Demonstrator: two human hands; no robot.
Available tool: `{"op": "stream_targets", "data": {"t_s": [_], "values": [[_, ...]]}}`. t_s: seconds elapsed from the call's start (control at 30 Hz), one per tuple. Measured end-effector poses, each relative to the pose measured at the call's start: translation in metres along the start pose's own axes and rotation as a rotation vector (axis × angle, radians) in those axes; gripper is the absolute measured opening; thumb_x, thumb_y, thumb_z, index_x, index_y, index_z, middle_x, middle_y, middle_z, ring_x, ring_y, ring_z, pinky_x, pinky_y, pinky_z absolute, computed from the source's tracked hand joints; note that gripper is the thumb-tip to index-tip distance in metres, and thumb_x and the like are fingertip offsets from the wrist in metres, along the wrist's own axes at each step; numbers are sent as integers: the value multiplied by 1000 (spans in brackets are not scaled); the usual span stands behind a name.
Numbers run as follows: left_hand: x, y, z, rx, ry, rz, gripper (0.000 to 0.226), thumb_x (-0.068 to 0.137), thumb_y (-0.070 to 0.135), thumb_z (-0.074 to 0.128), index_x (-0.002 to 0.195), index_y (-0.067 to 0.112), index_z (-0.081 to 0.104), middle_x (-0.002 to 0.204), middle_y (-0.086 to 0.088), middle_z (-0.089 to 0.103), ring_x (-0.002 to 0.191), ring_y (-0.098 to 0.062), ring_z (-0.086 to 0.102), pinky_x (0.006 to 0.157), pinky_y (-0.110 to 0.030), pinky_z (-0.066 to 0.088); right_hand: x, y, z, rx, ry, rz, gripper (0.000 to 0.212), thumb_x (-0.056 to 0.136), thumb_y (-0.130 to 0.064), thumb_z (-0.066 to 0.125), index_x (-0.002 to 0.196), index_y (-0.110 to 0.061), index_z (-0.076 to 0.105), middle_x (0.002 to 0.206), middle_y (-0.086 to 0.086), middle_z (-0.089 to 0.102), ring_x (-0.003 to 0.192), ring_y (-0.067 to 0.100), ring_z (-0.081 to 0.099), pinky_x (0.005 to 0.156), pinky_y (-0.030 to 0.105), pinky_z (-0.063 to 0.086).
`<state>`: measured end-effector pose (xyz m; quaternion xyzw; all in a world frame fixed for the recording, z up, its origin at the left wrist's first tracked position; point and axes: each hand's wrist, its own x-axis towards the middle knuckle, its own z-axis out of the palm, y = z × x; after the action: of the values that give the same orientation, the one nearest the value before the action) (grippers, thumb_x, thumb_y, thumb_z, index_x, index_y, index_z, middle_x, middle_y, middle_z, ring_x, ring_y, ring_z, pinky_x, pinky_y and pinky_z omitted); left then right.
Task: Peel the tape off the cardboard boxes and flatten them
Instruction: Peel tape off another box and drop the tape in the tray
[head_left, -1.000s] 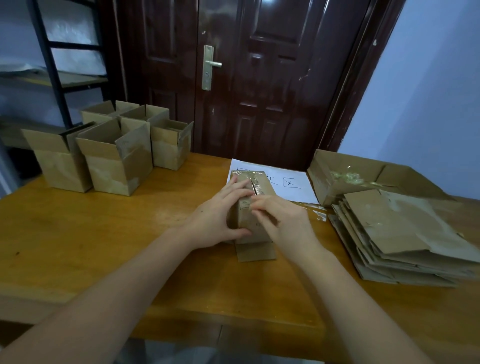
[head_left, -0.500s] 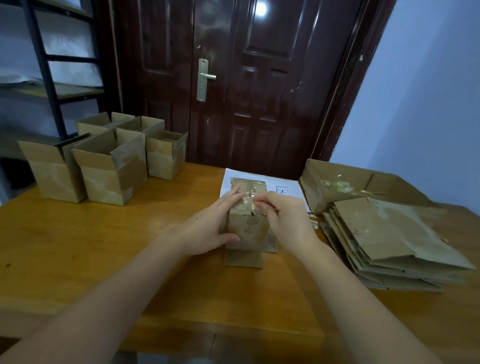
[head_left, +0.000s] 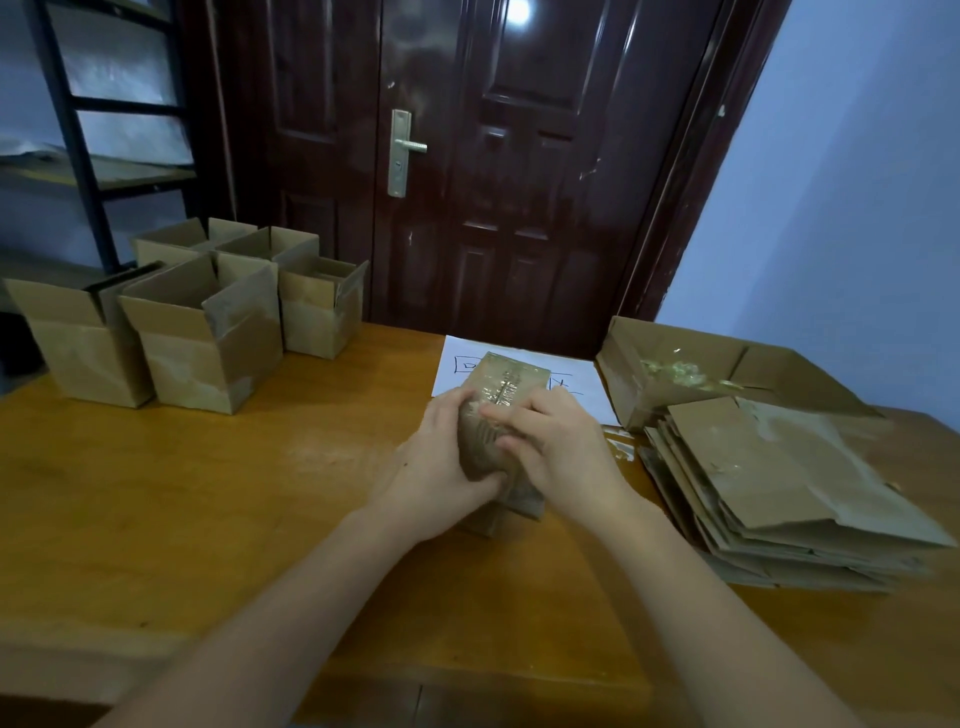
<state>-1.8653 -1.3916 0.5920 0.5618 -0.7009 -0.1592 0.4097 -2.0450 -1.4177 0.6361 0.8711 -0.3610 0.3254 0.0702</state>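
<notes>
A small cardboard box (head_left: 511, 382) stands upside down at the middle of the wooden table (head_left: 208, 519), with wrinkled clear tape (head_left: 506, 387) along its top seam. My left hand (head_left: 441, 467) grips its left side, fingers curled over the near edge. My right hand (head_left: 556, 452) holds the right side, and its fingertips press at the near end of the tape. The box's lower flaps are mostly hidden behind my hands.
Several open cardboard boxes (head_left: 202, 338) stand at the far left of the table. A stack of flattened boxes (head_left: 779, 483) lies at the right, behind it a large open box (head_left: 680, 374) holding crumpled tape. A white sheet (head_left: 587, 395) lies under the work area. A dark door (head_left: 493, 156) is behind.
The box has tipped toward me and both hands have closed more tightly around its near top edge. The camera has shifted slightly.
</notes>
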Motion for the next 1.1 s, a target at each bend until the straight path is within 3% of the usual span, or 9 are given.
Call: {"op": "stream_targets", "data": {"t_s": [0.07, 0.27, 0.5, 0.57, 0.67, 0.73, 0.9, 1.03, 1.1], "values": [[-1, 9, 14, 12, 85, -82, 102, 71, 64, 79, 149, 34, 20, 146, 14, 31, 104, -13, 61, 82, -36, 54, -3, -4, 6, -60, 77, -40, 32, 89, -16, 72, 119, -27, 73, 92, -7, 63, 86, 14, 48, 69, 26, 43], [4, 8, 31, -43, 174, -106, 105, 65, 56, 88, 142, 38, 20, 138, 12, 35, 105, -15, 62, 80, -41, 59, 4, -5, 5, -117, 152, -60, 16, 92, -12, 61, 92, -17, 75, 79, -4, 64, 73, 21, 58, 54, 40, 51], [13, -3, 21, -83, 80, -70, 101, 66, 52, 89, 141, 42, 22, 135, 18, 31, 109, -13, 58, 86, -39, 59, 9, -18, 6, 56, 200, 167, 25, 97, -28, 50, 97, -20, 74, 93, -6, 71, 88, 13, 65, 73, 39, 56], [13, -6, 19, -99, 70, -48, 99, 67, 52, 89, 141, 40, 24, 135, 18, 33, 108, -11, 57, 87, -36, 57, 11, -20, 3, 116, 81, 155, 23, 99, -25, 54, 115, -23, 70, 102, -6, 69, 97, 12, 61, 83, 38, 55], [14, -13, 16, -178, 33, -28, 98, 66, 52, 90, 140, 45, 26, 135, 22, 34, 114, -7, 54, 91, -35, 55, 10, -18, -11, 364, -78, 287, 54, 97, -26, 67, 143, -44, 45, 111, -16, 66, 102, 2, 60, 91, 19, 49], [17, -19, 11, -250, -27, -21, 99, 63, 51, 90, 138, 51, 26, 137, 21, 36, 121, -7, 52, 96, -36, 54, 8, -14, -14, 390, -102, 320, 62, 87, -28, 79, 133, -49, 45, 114, -22, 61, 104, -2, 59, 91, 18, 48], [25, -29, -6, -299, -185, 27, 107, 63, 38, 93, 143, 55, 24, 148, 17, 38, 134, -6, 46, 108, -39, 50, 8, -10, 1, 123, -120, 14, 56, 73, -28, 89, 121, -26, 60, 141, -11, 54, 134, 13, 47, 108, 48, 45], [22, -34, -11, -297, -208, 12, 117, 71, 35, 93, 154, 54, 13, 150, 17, 24, 135, -7, 40, 108, -29, 46, 9, -12, 6, 227, -70, 166, 77, 72, -26, 90, 136, -35, 47, 161, -17, 25, 140, 11, 36, 107, 32, 41], [20, -37, -11, -273, -198, 24, 115, 76, 34, 91, 157, 52, 12, 147, 19, 21, 134, -8, 40, 101, -20, 45, 9, -10, 9, 209, -59, 209, 67, 72, -30, 89, 131, -32, 56, 151, -13, 44, 134, 9, 43, 107, 33, 43]]}}
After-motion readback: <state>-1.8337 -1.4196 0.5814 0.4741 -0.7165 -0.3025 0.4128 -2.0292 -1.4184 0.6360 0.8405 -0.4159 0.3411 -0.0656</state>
